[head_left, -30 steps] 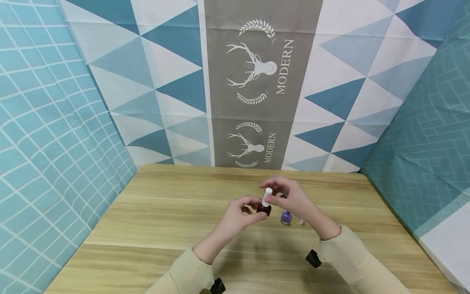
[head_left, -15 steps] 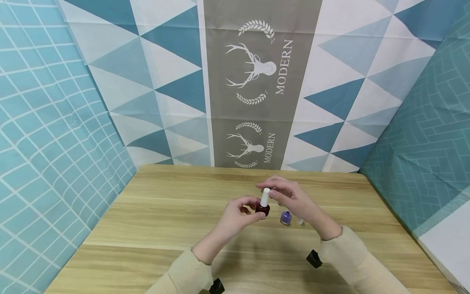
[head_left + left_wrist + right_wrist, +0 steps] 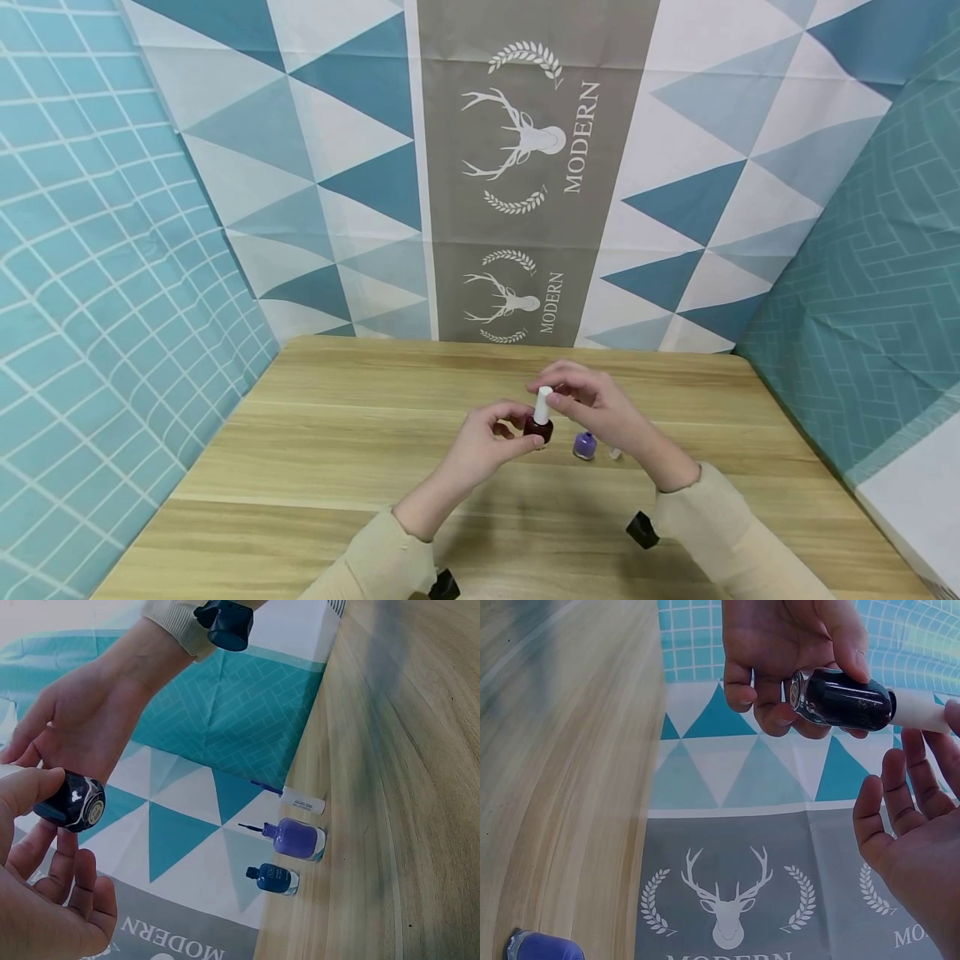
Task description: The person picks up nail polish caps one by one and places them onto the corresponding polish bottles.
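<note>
My left hand point(image 3: 480, 437) grips a dark red nail polish bottle point(image 3: 847, 699) by its glass body, above the table. The white cap point(image 3: 543, 404) sits on the bottle's neck, and my right hand point(image 3: 588, 404) pinches it between thumb and fingers. Under the right hand, a purple nail polish bottle point(image 3: 298, 838) stands without its cap. Beside it are a dark blue nail polish bottle point(image 3: 274, 878), also uncapped, and a white cap with a purple brush point(image 3: 302, 800). A dark thin brush tip point(image 3: 250, 827) shows past the purple bottle's neck; what it belongs to is partly hidden.
The wooden table point(image 3: 322, 450) runs back to a patterned cloth wall point(image 3: 375, 208). Tiled-print cloths hang at the left point(image 3: 90, 250) and right point(image 3: 885, 292). A white surface point(image 3: 915, 492) borders the table's right side.
The right thumb and fingers have shifted slightly around the white cap. Bottle and left hand stay almost in place. A dark blue spot behind the right hand is now hidden in the head view.
</note>
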Demonstrator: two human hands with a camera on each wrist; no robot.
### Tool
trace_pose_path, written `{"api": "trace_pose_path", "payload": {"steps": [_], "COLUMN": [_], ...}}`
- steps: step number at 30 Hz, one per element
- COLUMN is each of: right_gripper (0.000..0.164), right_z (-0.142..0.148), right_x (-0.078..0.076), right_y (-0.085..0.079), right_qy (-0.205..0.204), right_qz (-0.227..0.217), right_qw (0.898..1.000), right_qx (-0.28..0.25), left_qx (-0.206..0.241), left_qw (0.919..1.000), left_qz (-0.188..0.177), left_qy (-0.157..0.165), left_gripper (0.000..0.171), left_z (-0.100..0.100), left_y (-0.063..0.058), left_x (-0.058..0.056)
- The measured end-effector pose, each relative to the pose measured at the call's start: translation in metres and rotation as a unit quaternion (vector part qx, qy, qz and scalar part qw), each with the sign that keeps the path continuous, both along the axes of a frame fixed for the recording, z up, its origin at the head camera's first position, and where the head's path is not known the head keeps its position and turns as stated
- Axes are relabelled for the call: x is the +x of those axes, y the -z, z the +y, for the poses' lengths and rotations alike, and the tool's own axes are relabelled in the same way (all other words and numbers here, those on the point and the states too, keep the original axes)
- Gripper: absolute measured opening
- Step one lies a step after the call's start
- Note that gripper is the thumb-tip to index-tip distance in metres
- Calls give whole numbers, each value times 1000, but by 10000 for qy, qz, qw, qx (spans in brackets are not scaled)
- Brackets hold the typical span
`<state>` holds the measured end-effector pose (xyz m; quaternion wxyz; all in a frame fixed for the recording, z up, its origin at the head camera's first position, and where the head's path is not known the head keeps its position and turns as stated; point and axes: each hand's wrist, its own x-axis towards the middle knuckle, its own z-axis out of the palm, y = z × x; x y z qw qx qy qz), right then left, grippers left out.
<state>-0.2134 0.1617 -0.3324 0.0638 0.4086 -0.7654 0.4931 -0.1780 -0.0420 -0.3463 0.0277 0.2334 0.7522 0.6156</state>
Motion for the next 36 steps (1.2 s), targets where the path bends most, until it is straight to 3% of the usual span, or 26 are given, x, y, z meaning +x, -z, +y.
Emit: {"api": "trace_pose_path", "payload": {"steps": [19, 29, 36], "right_gripper": [10, 17, 18], "right_z": [1, -1, -1], "right_x": [-1, -1, 0], "right_y": [1, -2, -4], "right_qy": [181, 502, 703], "right_qz": [-400, -618, -748], "right_qw": [9982, 9964, 9947], "right_qx": [-398, -306, 59], "left_qx": [23, -110, -112], "left_qw": [10000, 9999, 9999], "left_qz": [-4, 6, -38], "left_qy": [15, -65, -67], "left_gripper": [24, 24, 25], "left_z": [4, 4, 5], "left_y": [-1, -2, -4], "left_x": [3, 3, 3]}}
